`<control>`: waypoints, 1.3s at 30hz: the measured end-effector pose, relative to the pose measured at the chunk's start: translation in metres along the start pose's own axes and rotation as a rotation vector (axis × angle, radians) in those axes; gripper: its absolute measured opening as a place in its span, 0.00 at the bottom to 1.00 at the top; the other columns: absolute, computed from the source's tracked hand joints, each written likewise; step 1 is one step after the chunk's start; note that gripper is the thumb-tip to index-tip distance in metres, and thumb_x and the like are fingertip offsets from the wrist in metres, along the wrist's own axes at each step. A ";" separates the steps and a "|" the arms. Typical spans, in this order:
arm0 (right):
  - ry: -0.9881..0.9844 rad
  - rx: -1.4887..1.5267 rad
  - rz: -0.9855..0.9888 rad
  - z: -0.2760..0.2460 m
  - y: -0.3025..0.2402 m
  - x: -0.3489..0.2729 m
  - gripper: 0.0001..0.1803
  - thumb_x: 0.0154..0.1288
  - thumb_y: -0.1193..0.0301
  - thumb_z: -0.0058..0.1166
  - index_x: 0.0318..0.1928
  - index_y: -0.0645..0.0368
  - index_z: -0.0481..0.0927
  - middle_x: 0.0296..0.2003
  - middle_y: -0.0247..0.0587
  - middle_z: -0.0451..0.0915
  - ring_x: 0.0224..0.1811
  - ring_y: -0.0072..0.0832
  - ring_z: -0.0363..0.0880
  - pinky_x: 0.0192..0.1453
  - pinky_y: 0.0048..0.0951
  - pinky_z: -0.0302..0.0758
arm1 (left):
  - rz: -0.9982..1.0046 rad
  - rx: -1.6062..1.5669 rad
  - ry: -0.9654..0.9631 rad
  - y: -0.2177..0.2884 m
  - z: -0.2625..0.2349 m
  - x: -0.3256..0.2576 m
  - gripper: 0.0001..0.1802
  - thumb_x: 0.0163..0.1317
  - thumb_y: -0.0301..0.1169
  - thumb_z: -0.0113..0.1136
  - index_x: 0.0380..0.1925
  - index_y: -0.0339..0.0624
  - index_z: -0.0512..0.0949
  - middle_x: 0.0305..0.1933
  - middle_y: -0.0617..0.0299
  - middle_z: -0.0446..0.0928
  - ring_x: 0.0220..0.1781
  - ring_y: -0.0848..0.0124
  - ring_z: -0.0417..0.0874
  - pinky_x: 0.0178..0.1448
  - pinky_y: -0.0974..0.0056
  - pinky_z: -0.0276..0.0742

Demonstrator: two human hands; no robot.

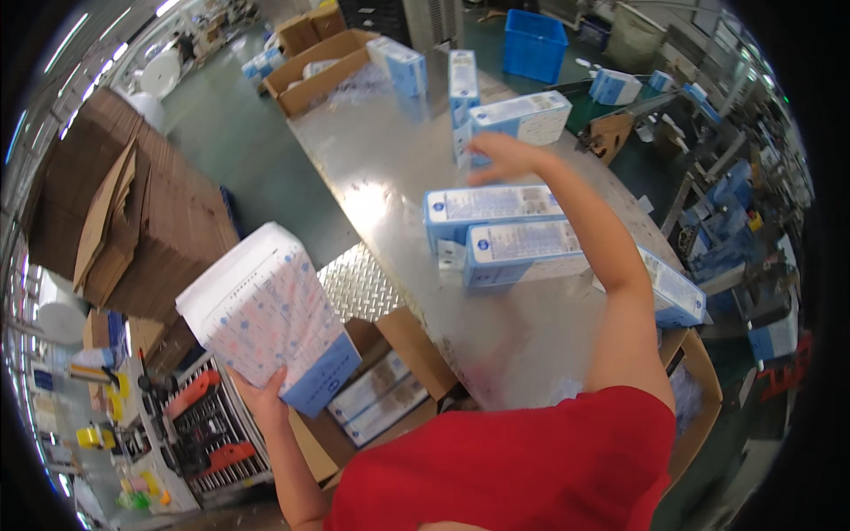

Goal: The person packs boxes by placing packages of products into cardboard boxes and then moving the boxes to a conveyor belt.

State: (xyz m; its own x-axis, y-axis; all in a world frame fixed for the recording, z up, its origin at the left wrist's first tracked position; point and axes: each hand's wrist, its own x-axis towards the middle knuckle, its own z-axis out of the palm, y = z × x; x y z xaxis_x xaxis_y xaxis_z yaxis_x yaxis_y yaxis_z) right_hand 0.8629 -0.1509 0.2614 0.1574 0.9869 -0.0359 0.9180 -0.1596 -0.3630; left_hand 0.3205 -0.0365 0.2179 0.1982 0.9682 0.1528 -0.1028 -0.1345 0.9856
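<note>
My left hand (264, 398) grips a white-and-blue printed package (270, 301) by its lower edge, left of the table. It is held above an open cardboard carton (423, 354), in which white-and-blue boxes (376, 398) lie side by side. Over the metal table, my right arm stretches forward. My right hand (506, 159) is blurred, its fingers apart with nothing seen in them, just in front of a white-and-blue box (522, 111). Nearer to me, two similar boxes, a rear one (487, 203) and a front one (522, 252), lie alongside each other under my forearm.
More boxes stand at the table's far end (398, 66), beside a cardboard tray (323, 75). A blue plastic bin (536, 44) is on the floor beyond. Flattened cardboard (133, 203) is stacked at left; machinery (735, 230) lines the right. Another carton (695, 398) sits by my right side.
</note>
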 end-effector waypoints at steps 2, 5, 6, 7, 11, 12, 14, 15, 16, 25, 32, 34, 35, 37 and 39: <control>-0.033 -0.038 0.041 0.040 0.000 -0.038 0.35 0.44 0.48 0.68 0.44 0.64 0.75 0.46 0.54 0.74 0.53 0.46 0.70 0.54 0.39 0.69 | -0.050 -0.008 -0.023 0.001 -0.007 -0.002 0.51 0.36 0.11 0.65 0.65 0.35 0.52 0.62 0.51 0.62 0.63 0.58 0.65 0.64 0.59 0.65; 0.000 -0.030 -0.001 0.076 0.009 -0.087 0.38 0.35 0.49 0.72 0.41 0.62 0.73 0.39 0.53 0.73 0.48 0.48 0.70 0.53 0.42 0.67 | -0.139 0.036 -0.012 -0.014 -0.027 -0.006 0.48 0.34 0.13 0.68 0.60 0.36 0.58 0.55 0.53 0.68 0.58 0.59 0.71 0.59 0.59 0.71; 0.077 -0.085 -0.026 0.088 0.020 -0.107 0.41 0.30 0.51 0.74 0.45 0.62 0.73 0.41 0.52 0.72 0.48 0.49 0.69 0.54 0.41 0.66 | -0.099 0.122 -0.021 -0.028 -0.033 -0.006 0.48 0.34 0.12 0.69 0.60 0.36 0.58 0.55 0.53 0.68 0.57 0.60 0.72 0.58 0.59 0.72; 0.182 -0.149 0.029 0.097 0.017 -0.124 0.46 0.27 0.55 0.76 0.50 0.62 0.71 0.45 0.51 0.70 0.49 0.48 0.68 0.55 0.41 0.64 | -0.065 0.209 -0.042 -0.034 -0.035 -0.004 0.49 0.33 0.12 0.69 0.59 0.36 0.58 0.54 0.53 0.69 0.56 0.61 0.73 0.57 0.59 0.73; 0.199 -0.116 0.249 0.102 -0.013 -0.145 0.51 0.23 0.61 0.77 0.55 0.61 0.67 0.50 0.50 0.68 0.54 0.49 0.65 0.60 0.43 0.61 | -0.112 0.079 -0.154 -0.012 -0.015 -0.010 0.47 0.31 0.12 0.71 0.57 0.35 0.61 0.54 0.52 0.71 0.54 0.62 0.75 0.54 0.58 0.76; 0.176 -0.132 0.267 0.103 -0.020 -0.146 0.52 0.23 0.62 0.77 0.56 0.61 0.66 0.51 0.50 0.68 0.55 0.49 0.65 0.61 0.44 0.60 | -0.128 0.077 -0.175 -0.009 -0.016 -0.010 0.47 0.31 0.12 0.71 0.57 0.35 0.61 0.54 0.52 0.71 0.54 0.62 0.75 0.53 0.58 0.77; 0.226 -0.217 0.197 0.120 -0.017 -0.154 0.54 0.22 0.64 0.77 0.57 0.60 0.65 0.52 0.49 0.68 0.56 0.49 0.65 0.61 0.44 0.60 | -0.120 0.147 -0.132 -0.012 -0.022 -0.012 0.46 0.31 0.12 0.71 0.56 0.34 0.62 0.53 0.52 0.71 0.54 0.63 0.75 0.51 0.58 0.78; 0.247 -0.259 0.165 0.126 -0.016 -0.158 0.54 0.22 0.65 0.77 0.58 0.60 0.64 0.52 0.49 0.68 0.56 0.49 0.65 0.60 0.44 0.60 | -0.120 0.183 -0.114 -0.013 -0.025 -0.013 0.45 0.31 0.13 0.72 0.56 0.34 0.63 0.53 0.51 0.71 0.53 0.63 0.76 0.51 0.58 0.78; 0.222 -0.257 0.176 0.125 -0.017 -0.157 0.54 0.22 0.66 0.77 0.58 0.60 0.63 0.53 0.49 0.68 0.56 0.49 0.65 0.60 0.44 0.60 | -0.138 0.213 -0.201 -0.013 -0.030 -0.012 0.45 0.32 0.13 0.72 0.56 0.35 0.62 0.53 0.52 0.71 0.53 0.63 0.75 0.51 0.59 0.78; 0.305 0.014 0.285 0.104 -0.065 -0.155 0.43 0.28 0.70 0.75 0.51 0.60 0.68 0.47 0.49 0.74 0.52 0.48 0.70 0.56 0.39 0.64 | -0.014 0.951 -0.764 -0.074 -0.049 -0.048 0.44 0.31 0.29 0.77 0.52 0.40 0.64 0.48 0.50 0.70 0.52 0.53 0.70 0.57 0.53 0.64; 0.262 0.740 0.198 0.077 -0.170 -0.120 0.41 0.34 0.78 0.72 0.55 0.62 0.69 0.46 0.38 0.77 0.49 0.29 0.74 0.54 0.31 0.70 | -0.022 1.164 -1.386 -0.194 -0.042 -0.114 0.52 0.31 0.42 0.78 0.57 0.38 0.60 0.50 0.46 0.67 0.57 0.46 0.66 0.55 0.47 0.63; 0.215 0.810 0.183 0.093 -0.191 -0.110 0.40 0.35 0.80 0.71 0.55 0.62 0.69 0.46 0.39 0.77 0.49 0.29 0.74 0.54 0.31 0.71 | -0.182 0.928 -1.432 -0.210 -0.039 -0.091 0.50 0.44 0.52 0.69 0.62 0.39 0.59 0.61 0.44 0.63 0.66 0.48 0.61 0.65 0.51 0.60; 0.200 0.861 0.139 0.103 -0.202 -0.102 0.40 0.36 0.80 0.71 0.55 0.62 0.69 0.46 0.39 0.77 0.49 0.29 0.74 0.54 0.32 0.71 | -0.279 0.752 -1.365 -0.234 -0.043 -0.083 0.48 0.46 0.55 0.66 0.63 0.40 0.61 0.64 0.44 0.60 0.68 0.49 0.59 0.66 0.52 0.59; 0.332 1.333 0.125 0.133 -0.219 -0.087 0.38 0.40 0.82 0.67 0.56 0.62 0.68 0.46 0.40 0.77 0.49 0.30 0.75 0.54 0.33 0.72 | -0.313 0.645 -1.268 -0.251 -0.037 -0.064 0.48 0.50 0.66 0.54 0.62 0.43 0.64 0.70 0.49 0.56 0.70 0.56 0.59 0.69 0.59 0.59; 0.296 1.704 0.308 0.156 -0.234 -0.072 0.30 0.53 0.73 0.63 0.56 0.64 0.67 0.50 0.44 0.76 0.54 0.33 0.74 0.57 0.36 0.72 | -0.419 0.847 -1.256 -0.253 -0.038 -0.053 0.46 0.50 0.65 0.55 0.62 0.45 0.65 0.69 0.50 0.60 0.68 0.57 0.63 0.68 0.59 0.61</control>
State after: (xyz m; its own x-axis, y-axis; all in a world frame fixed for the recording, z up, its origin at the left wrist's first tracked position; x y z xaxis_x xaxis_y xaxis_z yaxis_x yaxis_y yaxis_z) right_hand 0.5803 -0.1813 0.2038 0.4692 0.8603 -0.1994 -0.4950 0.0692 -0.8661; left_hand 0.2992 -0.0456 -0.0421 0.7681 0.2361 -0.5952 0.6347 -0.4036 0.6590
